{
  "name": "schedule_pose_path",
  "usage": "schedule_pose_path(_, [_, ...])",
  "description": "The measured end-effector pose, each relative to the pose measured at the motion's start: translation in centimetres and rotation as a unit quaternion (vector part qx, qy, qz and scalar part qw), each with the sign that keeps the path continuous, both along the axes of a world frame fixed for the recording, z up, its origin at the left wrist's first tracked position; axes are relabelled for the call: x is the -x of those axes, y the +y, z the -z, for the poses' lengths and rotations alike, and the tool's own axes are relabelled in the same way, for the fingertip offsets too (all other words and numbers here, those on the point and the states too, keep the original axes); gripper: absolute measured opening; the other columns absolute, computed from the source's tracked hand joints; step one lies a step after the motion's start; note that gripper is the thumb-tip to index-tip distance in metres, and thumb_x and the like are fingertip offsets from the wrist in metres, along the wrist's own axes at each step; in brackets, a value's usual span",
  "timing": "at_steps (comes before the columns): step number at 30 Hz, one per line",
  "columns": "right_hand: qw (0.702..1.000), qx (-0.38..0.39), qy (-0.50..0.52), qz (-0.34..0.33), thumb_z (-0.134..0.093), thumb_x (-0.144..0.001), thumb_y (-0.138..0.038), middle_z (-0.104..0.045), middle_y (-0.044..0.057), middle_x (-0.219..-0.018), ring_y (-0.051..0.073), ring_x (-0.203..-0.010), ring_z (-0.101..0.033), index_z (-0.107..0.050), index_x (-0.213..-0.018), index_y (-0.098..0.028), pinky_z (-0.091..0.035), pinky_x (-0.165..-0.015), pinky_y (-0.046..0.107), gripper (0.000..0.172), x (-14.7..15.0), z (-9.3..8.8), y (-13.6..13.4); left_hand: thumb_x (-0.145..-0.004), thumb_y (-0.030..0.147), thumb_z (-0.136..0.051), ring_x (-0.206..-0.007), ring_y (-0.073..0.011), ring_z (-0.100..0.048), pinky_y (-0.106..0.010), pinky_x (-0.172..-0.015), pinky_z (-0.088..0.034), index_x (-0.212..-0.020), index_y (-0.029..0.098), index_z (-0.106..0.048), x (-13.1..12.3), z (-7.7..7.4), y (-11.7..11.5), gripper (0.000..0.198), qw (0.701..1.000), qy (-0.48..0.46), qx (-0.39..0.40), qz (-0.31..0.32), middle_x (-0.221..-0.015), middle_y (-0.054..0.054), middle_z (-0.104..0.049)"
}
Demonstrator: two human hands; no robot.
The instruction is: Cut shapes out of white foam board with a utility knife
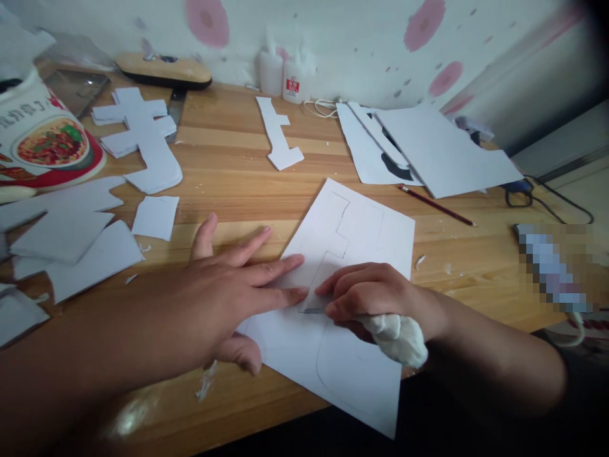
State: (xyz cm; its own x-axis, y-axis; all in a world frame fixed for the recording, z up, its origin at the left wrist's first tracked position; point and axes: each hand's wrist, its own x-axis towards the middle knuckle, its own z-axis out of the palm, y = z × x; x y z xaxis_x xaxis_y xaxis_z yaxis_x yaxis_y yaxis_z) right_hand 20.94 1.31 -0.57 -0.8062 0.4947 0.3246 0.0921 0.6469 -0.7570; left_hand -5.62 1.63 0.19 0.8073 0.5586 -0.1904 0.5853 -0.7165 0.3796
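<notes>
A white sheet of board [366, 381] with pencilled outlines, some stepped and one curved, lies slanted at the table's front edge. Fingers spread, my left hand [238, 285] rests with its fingertips on the sheet's left side. My right hand [371, 292] is closed around a thin craft blade [311, 311], its point on the sheet close to a drawn line. The back end of the blade is wrapped in bunched white material [402, 339]. Beyond the sheet lies a narrow cut white piece [278, 133] with stepped edges.
Stacked cut shapes [143, 136] and white offcuts [90, 247] lie at left beside a printed food tub [52, 139]. White bottles [295, 82] and a tan case [164, 70] stand along the wall. At right are more sheets [447, 146], a pencil [438, 206] and a blurred-out device [552, 266].
</notes>
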Motion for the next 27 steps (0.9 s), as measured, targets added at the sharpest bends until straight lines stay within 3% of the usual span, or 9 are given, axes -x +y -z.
schedule_pose_path(7, [1.000,0.019,-0.015,-0.005,-0.060,-0.087,-0.017,-0.069,0.004,-0.080,0.015,-0.085,-0.068,-0.059,-0.080,-0.021,-0.056,-0.075,0.024,0.008,-0.4,-0.5,0.1,-0.068,0.078,-0.054,-0.139,-0.0523,-0.013,-0.070,-0.083,0.036,-0.133,0.047,-0.048,-0.3,0.1,0.2,0.073,1.000,-0.003,0.002,-0.003,-0.151,-0.003,-0.038])
schedule_pose_path(15, [0.999,0.047,-0.012,-0.003,-0.058,-0.089,-0.021,-0.068,0.007,-0.083,0.018,-0.092,-0.068,-0.062,-0.086,-0.018,-0.057,-0.076,0.028,0.006,-0.6,-0.4,0.3,-0.068,0.077,-0.055,-0.140,-0.0487,-0.015,-0.074,-0.092,0.027,-0.133,0.049,-0.047,0.3,0.4,0.0,0.071,1.000,-0.021,-0.020,0.002,-0.150,-0.002,-0.041])
schedule_pose_path(22, [0.994,0.105,0.004,-0.005,-0.065,-0.083,-0.017,-0.069,0.006,-0.083,0.019,-0.094,-0.068,-0.064,-0.087,-0.018,-0.056,-0.076,0.030,0.005,-0.9,0.3,0.7,-0.066,0.081,-0.052,-0.141,-0.0488,-0.011,-0.072,-0.093,0.028,-0.133,0.048,-0.048,0.1,0.4,0.1,0.074,1.000,-0.001,-0.014,0.005,-0.151,-0.003,-0.039])
schedule_pose_path(25, [0.971,0.194,0.108,0.084,-0.068,-0.080,-0.017,-0.069,0.003,-0.080,0.020,-0.089,-0.070,-0.065,-0.086,-0.019,-0.057,-0.074,0.033,0.007,-1.4,0.5,1.0,-0.065,0.078,-0.057,-0.142,-0.0448,-0.017,-0.067,-0.099,0.025,-0.134,0.047,-0.048,0.1,0.4,0.2,0.076,1.000,0.003,-0.023,0.006,-0.150,-0.003,-0.041])
schedule_pose_path(27, [0.929,0.243,0.201,0.194,-0.072,-0.076,-0.022,-0.068,0.000,-0.075,0.017,-0.074,-0.069,-0.066,-0.083,-0.022,-0.057,-0.069,0.033,0.009,-2.1,0.2,0.9,-0.066,0.076,-0.060,-0.140,-0.0429,-0.023,-0.067,-0.103,0.018,-0.133,0.045,-0.049,0.3,0.6,0.2,0.074,0.999,-0.008,-0.036,0.014,-0.150,-0.004,-0.043])
